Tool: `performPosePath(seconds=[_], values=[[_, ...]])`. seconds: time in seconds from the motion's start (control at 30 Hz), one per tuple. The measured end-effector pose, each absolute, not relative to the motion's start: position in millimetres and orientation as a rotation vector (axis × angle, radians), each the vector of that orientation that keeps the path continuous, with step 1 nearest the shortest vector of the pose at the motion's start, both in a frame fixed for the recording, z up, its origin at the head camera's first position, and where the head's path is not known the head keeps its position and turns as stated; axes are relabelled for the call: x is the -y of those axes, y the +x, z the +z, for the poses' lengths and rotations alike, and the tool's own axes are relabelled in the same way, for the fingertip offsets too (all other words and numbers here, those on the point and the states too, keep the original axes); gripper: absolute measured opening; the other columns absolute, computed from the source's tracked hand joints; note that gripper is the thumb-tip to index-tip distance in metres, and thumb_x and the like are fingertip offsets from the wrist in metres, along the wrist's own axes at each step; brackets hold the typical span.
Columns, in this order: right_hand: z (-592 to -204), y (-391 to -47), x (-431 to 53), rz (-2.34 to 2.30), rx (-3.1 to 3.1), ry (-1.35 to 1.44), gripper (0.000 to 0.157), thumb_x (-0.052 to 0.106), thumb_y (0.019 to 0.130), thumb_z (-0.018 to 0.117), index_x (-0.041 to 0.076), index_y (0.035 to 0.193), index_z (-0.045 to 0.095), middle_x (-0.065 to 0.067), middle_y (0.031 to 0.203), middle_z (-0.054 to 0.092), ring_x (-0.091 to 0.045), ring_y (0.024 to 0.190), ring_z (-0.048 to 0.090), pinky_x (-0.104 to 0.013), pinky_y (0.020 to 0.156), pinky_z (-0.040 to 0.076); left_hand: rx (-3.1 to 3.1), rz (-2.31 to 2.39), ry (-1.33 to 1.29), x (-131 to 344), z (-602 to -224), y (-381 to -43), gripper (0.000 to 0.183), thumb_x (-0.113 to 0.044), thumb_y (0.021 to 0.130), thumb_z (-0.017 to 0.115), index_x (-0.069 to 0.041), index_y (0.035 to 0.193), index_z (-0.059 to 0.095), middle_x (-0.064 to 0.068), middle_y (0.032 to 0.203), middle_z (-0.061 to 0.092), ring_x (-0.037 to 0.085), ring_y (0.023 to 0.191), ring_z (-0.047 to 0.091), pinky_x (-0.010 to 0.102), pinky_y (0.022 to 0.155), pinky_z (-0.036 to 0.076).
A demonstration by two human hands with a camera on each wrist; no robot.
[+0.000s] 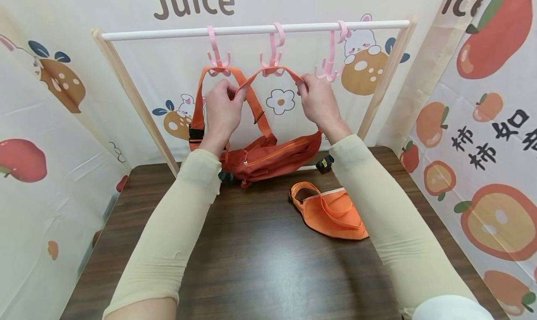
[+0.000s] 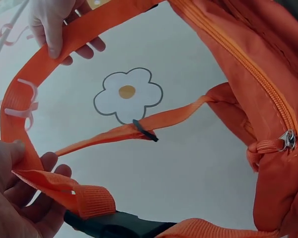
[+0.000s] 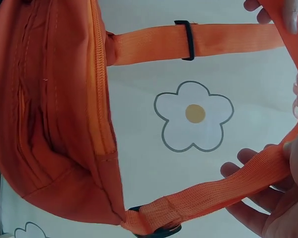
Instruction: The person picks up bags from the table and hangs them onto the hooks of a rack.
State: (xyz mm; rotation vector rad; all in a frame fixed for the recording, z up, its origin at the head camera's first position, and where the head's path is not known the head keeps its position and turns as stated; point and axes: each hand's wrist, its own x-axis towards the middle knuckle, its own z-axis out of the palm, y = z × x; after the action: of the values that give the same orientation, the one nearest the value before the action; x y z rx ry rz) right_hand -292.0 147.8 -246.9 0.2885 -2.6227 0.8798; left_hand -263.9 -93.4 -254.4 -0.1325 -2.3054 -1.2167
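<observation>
Red-orange waist bag (image 1: 277,159) hung by its strap (image 2: 107,24) above the far edge of the desk (image 1: 235,250). The left hand (image 1: 224,103) and right hand (image 1: 319,98) each pinch the strap between thumb and fingers, well apart, spreading it into an arch at the middle hook (image 1: 273,50). Whether the webbing is seated behind the prongs cannot be told.

Likely faults: if the strap merely rests against the prongs, early release could drop the bag onto the desk; uneven release could tip its weight to one side and drag the webbing off. A second strap (image 1: 253,98) loops over the left hook (image 1: 215,45); its nearness invites snagging, and whether it belongs to another bag is unclear. A hard pull could also slide the hook along the smooth rail (image 1: 168,33).

Materials: flat, ribbed webbing; soft, creased fabric with a curved zipper (image 2: 233,49) and metal pull (image 2: 288,140); dark buckle (image 2: 119,225); glossy pink hooks; pale wooden uprights (image 1: 134,96). A lighter orange pouch (image 1: 316,217), rounded below, lies toward the desk's far right corner, partly hidden by the right sleeve (image 1: 390,227).
</observation>
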Motion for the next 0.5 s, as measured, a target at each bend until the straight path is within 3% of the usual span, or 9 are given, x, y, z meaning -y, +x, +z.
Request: performPosePath(seconds=[0.5], values=[[-263.4, -292.7, -146.4, 0.854, 2.716, 0.256, 0.036, 0.031, 0.116, 0.044, 0.009, 0.135, 0.064, -0.01, 0.099, 0.065, -0.028, 0.077, 0.054, -0.036, 0.066, 0.043, 2.363, -1.177, -0.081, 109.6, -284.3, -259.8, 0.025, -0.036, 0.106, 0.069, -0.012, 0.102, 0.075, 0.003, 0.086, 0.073, 0.016, 0.075, 0.064, 0.032, 0.066, 0.046]])
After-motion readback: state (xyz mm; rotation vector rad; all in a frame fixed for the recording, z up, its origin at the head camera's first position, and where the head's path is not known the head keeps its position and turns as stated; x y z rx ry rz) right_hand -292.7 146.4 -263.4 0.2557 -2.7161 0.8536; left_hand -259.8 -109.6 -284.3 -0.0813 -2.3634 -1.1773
